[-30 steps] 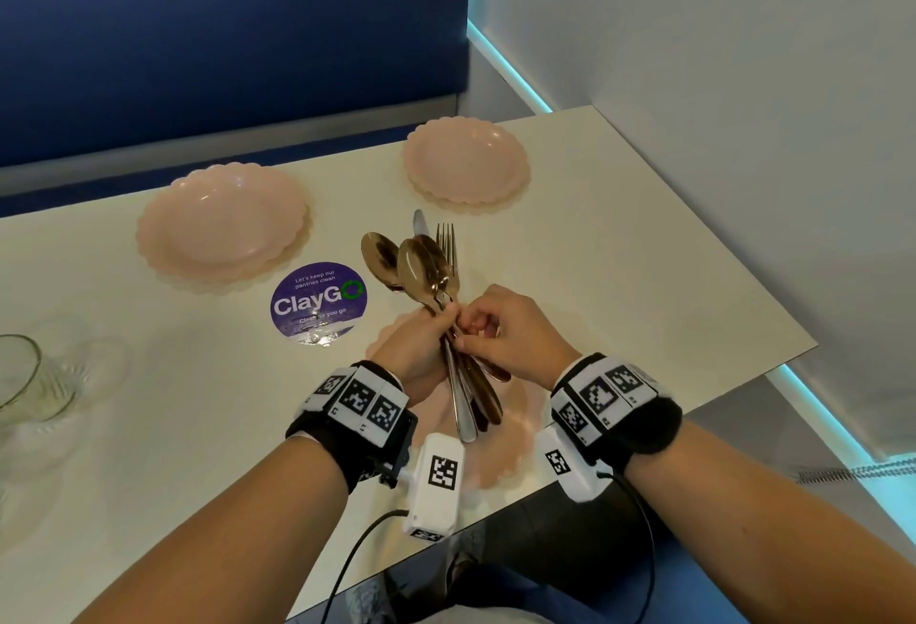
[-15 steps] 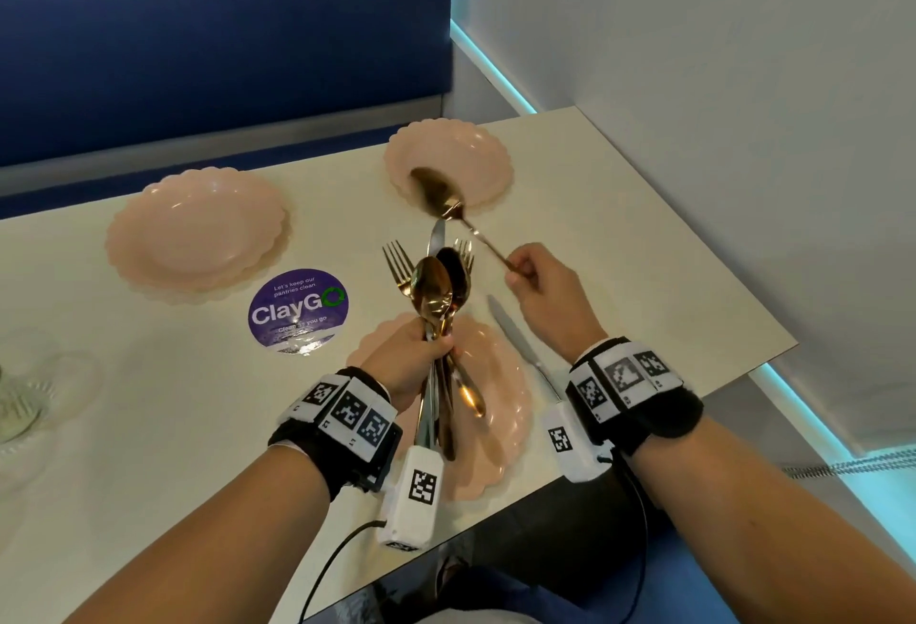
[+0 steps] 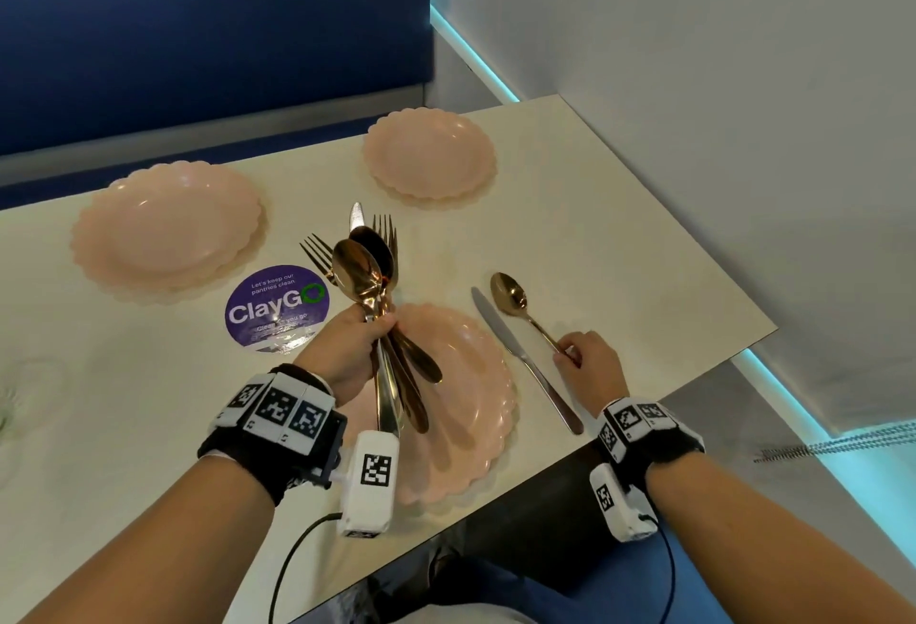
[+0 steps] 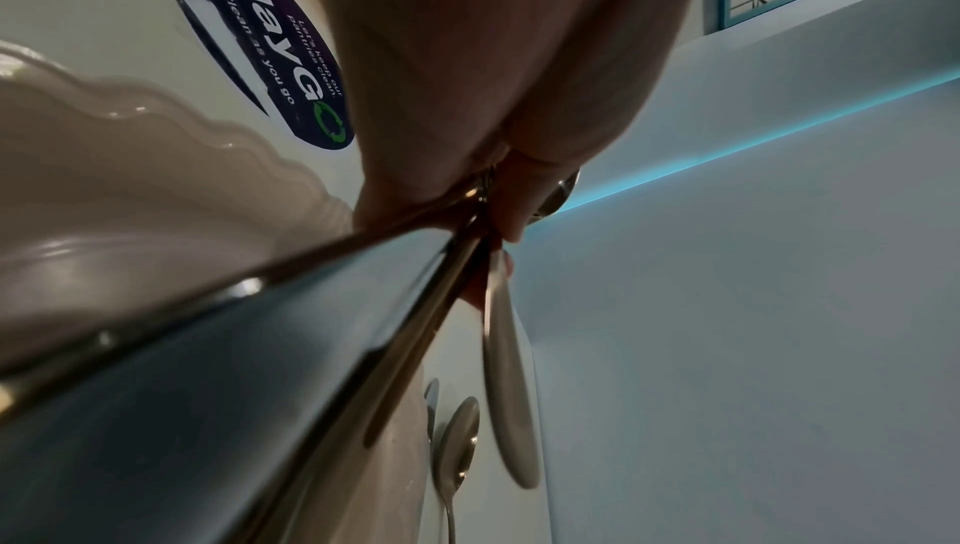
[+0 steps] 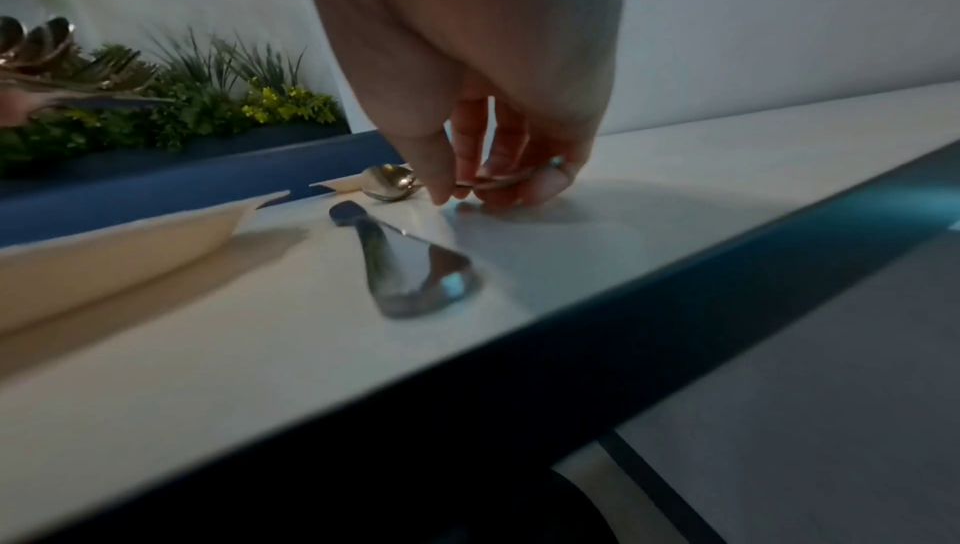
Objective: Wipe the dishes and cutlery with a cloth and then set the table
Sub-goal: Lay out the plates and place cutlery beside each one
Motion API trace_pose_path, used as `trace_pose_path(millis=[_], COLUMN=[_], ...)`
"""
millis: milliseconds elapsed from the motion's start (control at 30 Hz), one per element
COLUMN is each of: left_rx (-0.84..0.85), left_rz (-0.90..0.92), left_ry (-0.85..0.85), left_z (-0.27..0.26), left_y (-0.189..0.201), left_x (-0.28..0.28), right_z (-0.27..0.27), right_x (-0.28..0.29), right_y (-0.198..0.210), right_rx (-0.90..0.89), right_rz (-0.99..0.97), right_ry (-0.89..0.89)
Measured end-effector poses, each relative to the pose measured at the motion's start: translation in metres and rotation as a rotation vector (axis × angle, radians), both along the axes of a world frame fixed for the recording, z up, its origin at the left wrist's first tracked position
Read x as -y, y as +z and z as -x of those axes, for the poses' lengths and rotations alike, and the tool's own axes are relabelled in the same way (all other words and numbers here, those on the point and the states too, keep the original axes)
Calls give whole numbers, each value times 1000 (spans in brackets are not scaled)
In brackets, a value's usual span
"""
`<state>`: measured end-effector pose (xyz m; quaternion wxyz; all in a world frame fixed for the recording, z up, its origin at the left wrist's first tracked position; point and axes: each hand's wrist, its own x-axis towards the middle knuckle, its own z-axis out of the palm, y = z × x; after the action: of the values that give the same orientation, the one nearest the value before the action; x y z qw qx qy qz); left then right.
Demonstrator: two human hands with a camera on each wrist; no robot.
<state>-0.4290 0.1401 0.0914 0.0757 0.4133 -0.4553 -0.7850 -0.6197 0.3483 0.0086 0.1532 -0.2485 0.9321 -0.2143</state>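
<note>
While the cream table [image 3: 570, 237] fills most of the head view from the left edge to the right of centre, three pink scalloped plates sit on it: the nearest plate [image 3: 471, 400] low in the centre, a second plate [image 3: 163, 227] at the middle left, and a third plate [image 3: 429, 155] above centre. A round purple ClayGo sticker [image 3: 275, 308] lies between the left plate and the nearest one. Over the nearest plate's left side, the left hand [image 3: 347, 346] has its fingers curled tight round a bundle of cutlery [image 3: 369, 271], gold spoons, forks and a silver knife tip fanning upward, handles hanging down over the plate. Just right of the nearest plate a silver knife [image 3: 520, 358] lies flat on the table, blade pointing up the frame. Just right of the knife lies a gold spoon [image 3: 510, 294], its bowl on the table beside the blade tip. The right hand [image 3: 587, 363], low at the right of centre, pinches the end of the spoon's handle between thumb and fingertips [image 5: 442, 187], held close to the tabletop; whether the handle end touches the table I cannot tell.
</note>
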Motion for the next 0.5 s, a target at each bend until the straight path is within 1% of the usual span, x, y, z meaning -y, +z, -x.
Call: trace_pose_path(millis=[133, 233, 500], left_rx=[10, 9, -4], left_rz=[-6, -17, -14], left_ry=[-4, 6, 8], left_z=[-3, -6, -12], left_y=[1, 1, 0], left_x=[-3, -3, -4], right_z=[-2, -4, -7], right_x=[-1, -1, -9], right_y=[-3, -1, 0], right_rx=[-81, -67, -52], right_rz=[-32, -15, -55], right_ry=[17, 35, 40])
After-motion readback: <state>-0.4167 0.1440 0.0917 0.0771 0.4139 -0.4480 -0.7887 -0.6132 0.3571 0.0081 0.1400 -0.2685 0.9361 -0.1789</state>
